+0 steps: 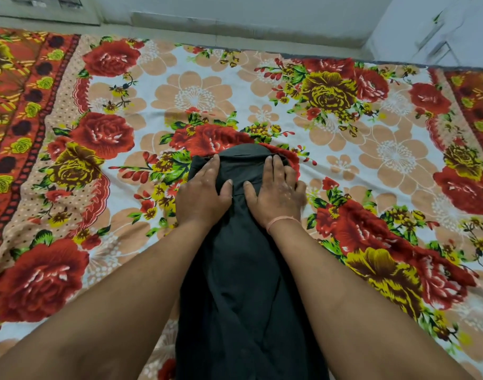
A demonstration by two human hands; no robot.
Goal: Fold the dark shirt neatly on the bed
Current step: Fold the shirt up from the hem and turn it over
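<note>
1. The dark shirt [243, 283] lies as a narrow strip on the bed [372, 149] — long axis running straight away from the person.
2. Left hand [204, 193] and right hand [276, 190] press flat, fingers straight, on its far end — equally near.

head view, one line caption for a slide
Left hand and right hand press flat on the far end of a dark shirt on a floral bedsheet

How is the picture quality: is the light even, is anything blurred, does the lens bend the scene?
Head view: soft, even light, no hard shadows or glare, yet the dark fabric shirt shows little fold detail. Head view: the left hand and right hand are sharp; the white surface at top right is smeared. Head view: the wide lens bows the far edge of the floral bedsheet.
</note>
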